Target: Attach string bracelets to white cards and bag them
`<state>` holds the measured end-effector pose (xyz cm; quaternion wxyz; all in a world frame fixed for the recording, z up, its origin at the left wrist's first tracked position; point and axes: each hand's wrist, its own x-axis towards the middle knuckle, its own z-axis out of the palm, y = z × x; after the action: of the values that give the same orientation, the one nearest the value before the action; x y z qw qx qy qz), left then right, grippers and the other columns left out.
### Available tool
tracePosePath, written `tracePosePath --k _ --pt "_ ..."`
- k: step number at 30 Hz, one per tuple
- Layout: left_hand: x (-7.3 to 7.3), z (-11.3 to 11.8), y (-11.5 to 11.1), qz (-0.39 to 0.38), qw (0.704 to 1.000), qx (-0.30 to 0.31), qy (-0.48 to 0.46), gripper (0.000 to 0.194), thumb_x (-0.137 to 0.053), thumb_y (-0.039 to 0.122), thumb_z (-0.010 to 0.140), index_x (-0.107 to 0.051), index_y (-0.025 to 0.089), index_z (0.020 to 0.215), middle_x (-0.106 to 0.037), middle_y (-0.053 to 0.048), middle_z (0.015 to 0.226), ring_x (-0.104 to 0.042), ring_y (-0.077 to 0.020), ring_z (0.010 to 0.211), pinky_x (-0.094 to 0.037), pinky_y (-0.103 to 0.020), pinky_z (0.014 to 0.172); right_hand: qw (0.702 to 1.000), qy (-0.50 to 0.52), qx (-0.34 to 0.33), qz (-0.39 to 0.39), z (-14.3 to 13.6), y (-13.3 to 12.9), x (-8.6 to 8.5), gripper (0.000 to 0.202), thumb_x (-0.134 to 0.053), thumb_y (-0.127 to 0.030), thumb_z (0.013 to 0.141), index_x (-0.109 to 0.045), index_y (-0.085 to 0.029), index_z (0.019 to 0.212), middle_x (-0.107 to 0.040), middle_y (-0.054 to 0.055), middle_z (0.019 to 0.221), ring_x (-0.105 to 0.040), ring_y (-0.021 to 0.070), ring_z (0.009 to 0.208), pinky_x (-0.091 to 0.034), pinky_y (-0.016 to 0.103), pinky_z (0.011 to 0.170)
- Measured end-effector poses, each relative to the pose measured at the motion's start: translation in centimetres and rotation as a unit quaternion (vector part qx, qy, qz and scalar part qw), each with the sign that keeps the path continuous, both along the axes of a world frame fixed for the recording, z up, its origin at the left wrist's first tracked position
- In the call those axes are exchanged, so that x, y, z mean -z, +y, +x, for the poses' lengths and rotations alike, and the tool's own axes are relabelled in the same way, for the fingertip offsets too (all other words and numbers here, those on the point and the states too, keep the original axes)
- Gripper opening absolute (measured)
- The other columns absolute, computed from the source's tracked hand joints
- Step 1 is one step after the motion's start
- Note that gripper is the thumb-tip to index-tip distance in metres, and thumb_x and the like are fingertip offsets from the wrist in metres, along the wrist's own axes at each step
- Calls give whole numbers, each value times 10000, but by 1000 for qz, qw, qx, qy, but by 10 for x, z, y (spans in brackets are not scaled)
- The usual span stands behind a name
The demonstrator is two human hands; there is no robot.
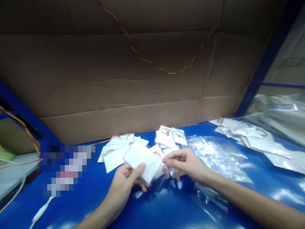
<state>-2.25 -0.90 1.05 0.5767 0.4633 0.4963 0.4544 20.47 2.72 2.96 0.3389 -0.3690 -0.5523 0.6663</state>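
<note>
1. The left hand (125,183) pinches a white card (143,160), thumb on its upper face and fingers beneath, above the blue bench (92,187).
2. The right hand (184,161), just beside the white card's right corner, has thumb and forefinger pressed together on a strip of clear plastic (168,173), its outline blurred.
3. Left of and behind the white card lies a loose card pile (116,156).
4. Behind it to the right are picture cards (165,136).
5. Right of it lie clear bags (214,152); farther right, flat packets (259,136).
</note>
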Motion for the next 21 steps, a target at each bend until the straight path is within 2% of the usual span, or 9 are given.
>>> tracePosePath --k 5,10,14,18,21 --pt "2 -1 0 3 1000 10 -1 471 -714 517 821 -603 85 972 -698 -81 699 -644 -165 550 -527 -235 483 1000 7 -17 -24 1 0 0 505 -873 -417 601 -732 -90 961 -744 98 846 -651 88 625 -525 136 476" --pt "2 0 1 4 1000 9 15 462 -701 523 827 -590 91 947 -698 -81 681 -635 -165 525 -519 -235 472 999 9 -25 -45 -1 -3 -1 520 -899 -383 564 -727 -76 947 -750 112 857 -696 128 660 -543 143 472" --pt "0 2 0 13 1000 16 23 470 -714 530 805 -597 92 928 -719 -107 715 -639 -168 509 -517 -238 478 998 8 -13 -56 -2 -3 1 507 -897 -395 564 -714 -65 904 -738 96 754 -692 127 606 -543 141 476" --pt "-2 1 -3 32 996 22 76 451 -693 543 813 -609 102 850 -711 -98 660 -635 -167 466 -503 -226 478 999 -8 -14 -49 -1 -3 1 490 -885 -436 565 -714 -71 844 -725 85 704 -650 96 530 -498 123 432" --pt "-2 1 -5 42 993 22 105 467 -673 559 821 -631 94 817 -711 -109 648 -645 -175 467 -503 -223 491 999 -38 -13 -26 -1 -3 -1 486 -859 -489 586 -724 -82 812 -704 54 651 -587 57 458 -416 94 390"
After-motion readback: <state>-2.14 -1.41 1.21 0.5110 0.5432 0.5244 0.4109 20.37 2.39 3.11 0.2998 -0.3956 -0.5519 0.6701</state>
